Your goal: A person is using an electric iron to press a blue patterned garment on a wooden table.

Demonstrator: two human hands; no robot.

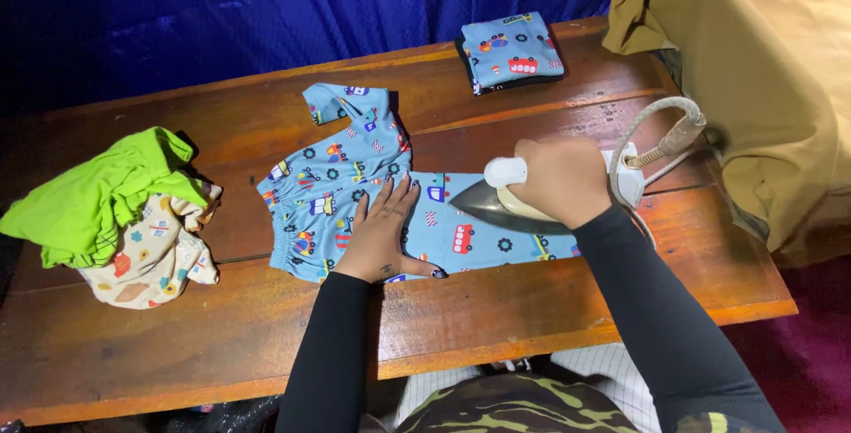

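Observation:
A small pair of light blue trousers (pixel 350 176) printed with cars lies spread on the wooden table (pixel 222 327). My left hand (pixel 383 234) rests flat on it near the waistband, fingers apart, pinning the cloth. My right hand (pixel 560 180) grips the white handle of an iron (pixel 505 207) whose pointed soleplate sits on the right trouser leg, tip pointing left toward my left hand. The iron's cord (pixel 660 136) loops off to the right.
A folded blue printed garment (pixel 512 50) sits at the table's far edge. A crumpled pile of green (pixel 97 194) and cream patterned clothes (pixel 151 260) lies at the left. Tan fabric (pixel 762 70) hangs over the right side. Blue cloth hangs behind.

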